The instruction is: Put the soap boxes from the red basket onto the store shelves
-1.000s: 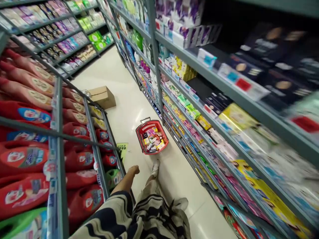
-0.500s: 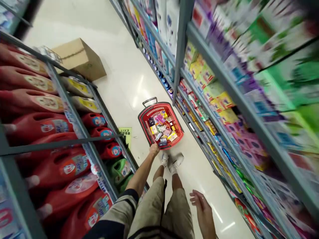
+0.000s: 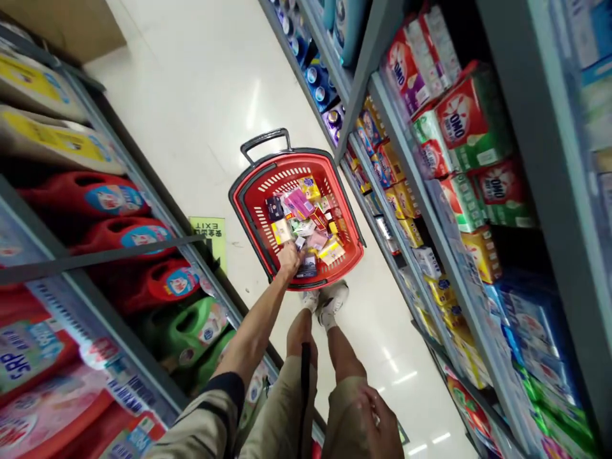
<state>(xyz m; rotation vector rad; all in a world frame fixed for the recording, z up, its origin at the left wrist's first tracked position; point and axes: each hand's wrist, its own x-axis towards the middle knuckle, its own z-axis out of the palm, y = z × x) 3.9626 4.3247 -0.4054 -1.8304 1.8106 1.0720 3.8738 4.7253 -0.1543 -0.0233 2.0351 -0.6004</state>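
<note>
A red shopping basket point(image 3: 255, 191) with a grey handle point(image 3: 266, 139) stands on the pale aisle floor, filled with several small packets and boxes point(image 3: 306, 223). My left hand point(image 3: 290, 257) reaches down into the basket's near side, fingers closed among the packets; what they grip is hidden. My right hand point(image 3: 375, 421) rests flat on my right thigh, fingers spread, holding nothing. My shoes point(image 3: 327, 299) stand just behind the basket.
Shelves line both sides of the narrow aisle: red and green detergent jugs point(image 3: 157, 280) on the left, detergent powder boxes point(image 3: 459, 127) and soaps on the right. A cardboard box point(image 3: 62, 22) sits on the floor at far left. A green exit sign point(image 3: 209, 233) marks the floor.
I have bent down and closed in on the basket. My left hand went from the basket's rim into its contents. My right hand settled onto my thigh.
</note>
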